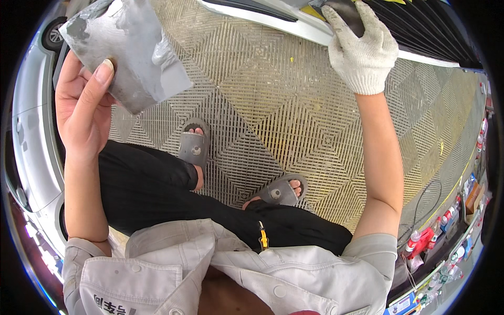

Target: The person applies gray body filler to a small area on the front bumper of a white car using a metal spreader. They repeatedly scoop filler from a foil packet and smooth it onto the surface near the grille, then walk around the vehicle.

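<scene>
My bare left hand [83, 107] grips a square grey plate [131, 68] at the upper left, thumb on its face; smeared grey paste lies on the plate. My right hand [362, 55], in a white knit glove, is closed on a dark flat scraper [352, 16] at the top of the view, against or just over a white-edged car panel [299, 18] with yellow patches. The scraper's working edge is too hidden to tell whether it touches the panel.
A patterned grating floor [283, 110] lies under my sandalled feet. A silver car [39, 131] stands along the left. Dark ribbed material [430, 29] is at upper right. Bottles [415, 239], boxes [472, 194] and a cable [430, 194] line the right edge.
</scene>
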`<state>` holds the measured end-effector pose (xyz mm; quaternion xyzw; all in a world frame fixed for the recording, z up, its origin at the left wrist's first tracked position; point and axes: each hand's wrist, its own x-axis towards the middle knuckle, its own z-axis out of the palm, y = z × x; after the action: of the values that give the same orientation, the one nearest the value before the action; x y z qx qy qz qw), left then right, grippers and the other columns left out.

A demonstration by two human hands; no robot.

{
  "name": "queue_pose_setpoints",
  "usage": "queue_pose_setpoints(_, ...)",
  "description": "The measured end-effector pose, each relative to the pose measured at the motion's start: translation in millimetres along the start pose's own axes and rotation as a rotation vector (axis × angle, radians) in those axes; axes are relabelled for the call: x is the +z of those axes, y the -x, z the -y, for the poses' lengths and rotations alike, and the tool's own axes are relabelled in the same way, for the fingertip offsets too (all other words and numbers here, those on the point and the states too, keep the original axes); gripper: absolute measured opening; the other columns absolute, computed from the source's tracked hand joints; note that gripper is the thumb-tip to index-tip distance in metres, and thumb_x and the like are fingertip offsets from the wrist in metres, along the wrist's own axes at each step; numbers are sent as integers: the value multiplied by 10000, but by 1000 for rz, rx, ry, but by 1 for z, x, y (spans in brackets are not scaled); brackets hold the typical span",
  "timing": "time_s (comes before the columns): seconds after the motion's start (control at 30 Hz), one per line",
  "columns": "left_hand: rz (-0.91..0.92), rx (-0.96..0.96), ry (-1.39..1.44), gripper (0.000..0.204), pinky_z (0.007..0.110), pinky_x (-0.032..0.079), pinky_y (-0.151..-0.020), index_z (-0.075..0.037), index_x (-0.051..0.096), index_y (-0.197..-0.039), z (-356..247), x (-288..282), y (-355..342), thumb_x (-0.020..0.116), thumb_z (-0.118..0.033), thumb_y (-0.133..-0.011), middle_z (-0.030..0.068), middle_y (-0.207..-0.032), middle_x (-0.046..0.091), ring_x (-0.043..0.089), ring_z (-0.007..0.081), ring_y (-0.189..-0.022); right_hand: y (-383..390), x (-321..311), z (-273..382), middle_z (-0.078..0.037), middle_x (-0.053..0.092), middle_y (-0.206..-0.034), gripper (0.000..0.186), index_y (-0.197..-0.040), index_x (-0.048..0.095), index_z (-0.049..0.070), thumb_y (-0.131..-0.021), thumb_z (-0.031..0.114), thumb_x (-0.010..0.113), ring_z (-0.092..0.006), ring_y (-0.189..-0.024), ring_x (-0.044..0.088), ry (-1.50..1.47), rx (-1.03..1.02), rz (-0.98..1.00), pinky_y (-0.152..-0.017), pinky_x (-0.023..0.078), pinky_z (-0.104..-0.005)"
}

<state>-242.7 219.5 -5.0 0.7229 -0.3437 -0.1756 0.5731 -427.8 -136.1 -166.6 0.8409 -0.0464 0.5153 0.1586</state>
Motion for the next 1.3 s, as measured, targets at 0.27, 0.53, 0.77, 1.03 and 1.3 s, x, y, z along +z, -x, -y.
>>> queue_pose_setpoints(0.27, -14, 8, -14, 551, 221, 547, -758, 31, 405, -1553, 1, -2, 0, 583, -77, -1044, 52, -1074, 727, 688, 84, -904, -11, -20, 6, -189, 575, -1261, 458, -1108, 789, 197, -668, 74, 748, -336, -919, 650, 56, 19, 186, -717, 498, -452)
queue_pose_setpoints(0.53, 23, -2, 8, 532, 260, 562, -846, 33, 409, -1543, 0, -2, 0, 569, -72, -1047, 90, -1188, 721, 702, 124, -1013, 6, 3, 3, -177, 579, -1288, 465, -1120, 787, 216, -672, 94, 759, -339, -937, 648, 79, 8, 17, -745, 498, -458)
queue_pose_setpoints(0.77, 64, -10, 30, 520, 300, 557, -939, 34, 415, -1537, -1, -8, -1, 558, -67, -1048, 126, -1290, 690, 687, 163, -1129, 8, -5, 5, -182, 589, -1291, 456, -1108, 787, 213, -670, 89, 764, -336, -928, 654, 80, 20, 46, -743, 505, -458)
queue_pose_setpoints(1.03, 63, -7, 41, 517, 309, 533, -987, 26, 427, -1532, 1, -10, -1, 569, -72, -1044, 123, -1296, 691, 675, 167, -1158, -2, -1, 8, -180, 619, -1197, 343, -1065, 775, 158, -732, 80, 806, -318, -812, 669, -16, 15, -6, -640, 509, -434)
queue_pose_setpoints(1.3, 54, 3, 29, 514, 312, 550, -964, 21, 431, -1532, 2, -8, -2, 570, -84, -1049, 126, -1289, 695, 684, 171, -1146, -3, 4, 8, -169, 623, -1160, 277, -1023, 772, 135, -755, 87, 827, -299, -748, 654, 19, -49, -26, -593, 503, -425)
